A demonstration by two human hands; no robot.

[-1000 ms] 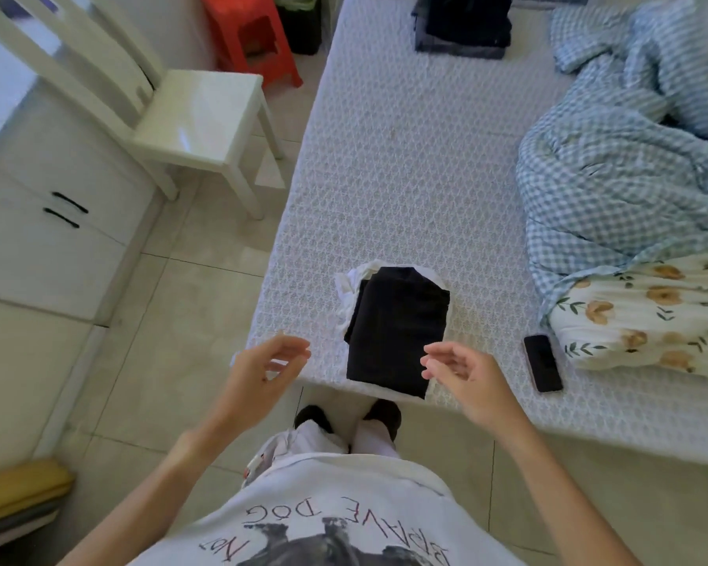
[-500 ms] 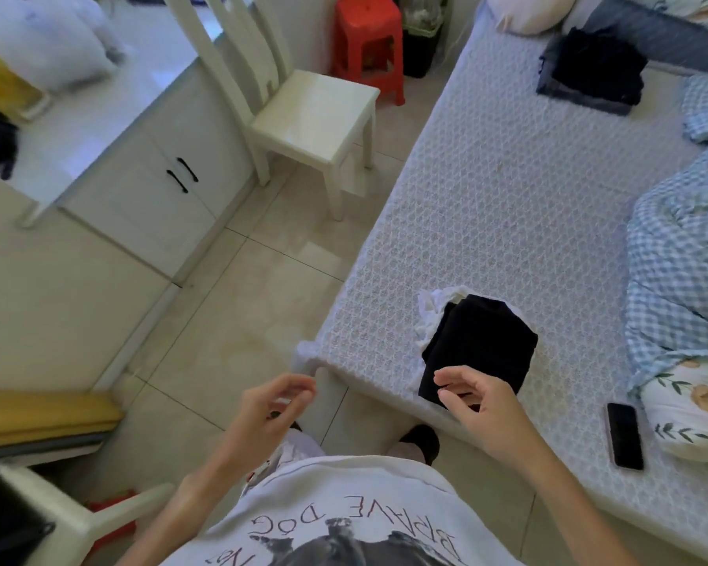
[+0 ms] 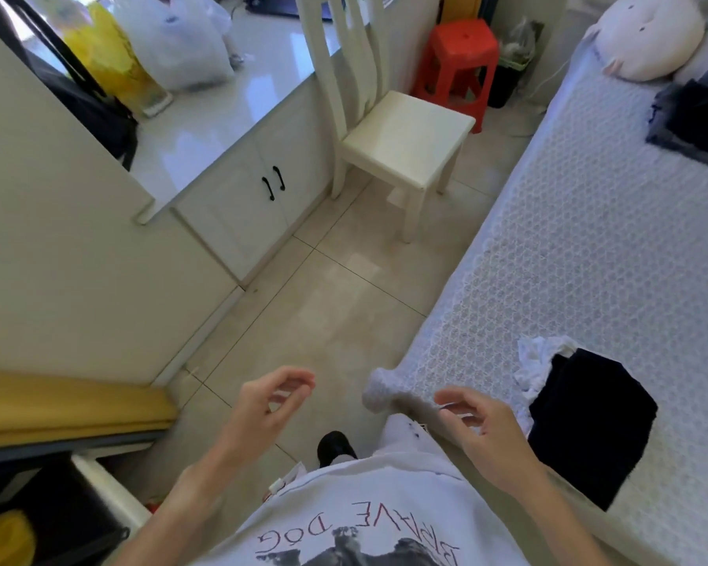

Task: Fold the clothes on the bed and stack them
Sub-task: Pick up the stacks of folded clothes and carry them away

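Left hand (image 3: 268,406): grip loosely curled, holding nothing, over the floor. Right hand (image 3: 481,433): grip relaxed, fingers half-spread, empty, at the bed (image 3: 589,255) corner. Folded black garment (image 3: 589,422): on the bed just right of the right hand, atop white clothing (image 3: 538,361). Dark folded stack (image 3: 695,124): well beyond.

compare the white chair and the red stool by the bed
The chair is cream-white with a tall slatted back; the stool is bright red and backless. The chair stands nearer the camera, beside the cabinet; the stool sits farther back, next to a dark bin. Both stand upright on the tiled floor with bare seats.
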